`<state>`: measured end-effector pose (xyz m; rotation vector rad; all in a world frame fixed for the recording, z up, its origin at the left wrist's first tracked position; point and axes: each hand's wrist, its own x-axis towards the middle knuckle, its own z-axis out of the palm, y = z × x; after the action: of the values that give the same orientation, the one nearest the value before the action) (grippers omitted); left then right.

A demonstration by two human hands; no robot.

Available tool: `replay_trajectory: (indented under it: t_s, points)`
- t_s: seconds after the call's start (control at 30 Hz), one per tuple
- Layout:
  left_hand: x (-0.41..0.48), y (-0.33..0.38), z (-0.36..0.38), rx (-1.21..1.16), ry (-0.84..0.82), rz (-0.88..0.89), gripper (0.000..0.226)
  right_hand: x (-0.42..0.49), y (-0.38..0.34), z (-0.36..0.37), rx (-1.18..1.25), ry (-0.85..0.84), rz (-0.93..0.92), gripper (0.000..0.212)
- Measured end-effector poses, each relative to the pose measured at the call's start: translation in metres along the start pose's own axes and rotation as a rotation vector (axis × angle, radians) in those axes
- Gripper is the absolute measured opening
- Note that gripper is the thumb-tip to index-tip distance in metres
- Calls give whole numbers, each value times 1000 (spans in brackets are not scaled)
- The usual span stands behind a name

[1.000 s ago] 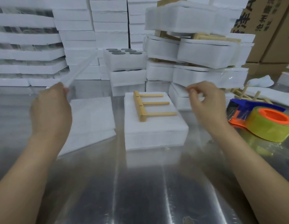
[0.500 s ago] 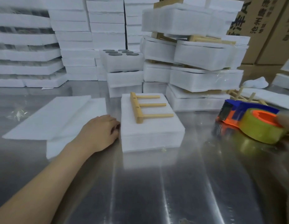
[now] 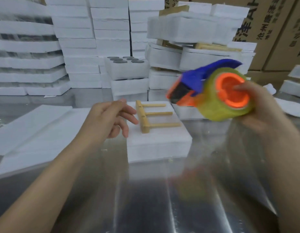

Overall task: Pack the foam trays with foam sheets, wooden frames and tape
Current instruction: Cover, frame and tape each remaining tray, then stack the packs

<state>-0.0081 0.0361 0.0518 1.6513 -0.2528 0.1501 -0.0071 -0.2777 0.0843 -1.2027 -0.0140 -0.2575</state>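
A white foam tray [image 3: 159,145] lies on the metal table [image 3: 145,199] in the middle, covered by a foam sheet. On top of it lies a wooden frame [image 3: 145,119] with three prongs pointing right. My left hand [image 3: 110,118] hovers at the tray's left edge, fingers loose and holding nothing. My right hand [image 3: 263,108] grips a tape dispenser [image 3: 218,93], blue and orange with a yellowish tape roll, lifted above the table to the right of the tray. The dispenser is blurred by motion.
A pile of foam sheets [image 3: 33,130] lies left of the tray. Stacks of white foam trays [image 3: 88,47] fill the back, and wrapped packs [image 3: 192,52] rise behind the tray. An open tray with dark round lids [image 3: 125,60] sits mid-back. Cardboard boxes [image 3: 276,31] stand at the right.
My right hand took hold of the tape dispenser and lifted it off the table towards the tray. My left hand dropped its foam sheet on the pile and rose beside the tray.
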Motion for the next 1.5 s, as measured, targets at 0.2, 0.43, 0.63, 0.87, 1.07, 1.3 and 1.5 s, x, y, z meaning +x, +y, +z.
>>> replay_trajectory:
  t_s: [0.2,0.43,0.63,0.87,1.07,1.3,1.5]
  points:
    - [-11,7,11,-139,-172,-243,79,-8,43,66,65,-137,-48,19]
    - [-11,9,6,-483,-137,-194,33,-9,62,66,79,-230,-111,33]
    - [-13,24,-2,-440,-118,-20,39,1,65,56,19,-367,-186,76]
    - [-10,41,-24,-572,63,117,42,36,49,31,-61,-442,-350,99]
    - [6,17,-72,-373,288,72,37,49,42,-25,-171,80,-462,72]
    - [22,-20,-59,328,328,17,42,60,42,-37,-248,282,-502,49]
    - [29,-34,-39,514,433,6,46,72,57,-48,-346,315,-492,50]
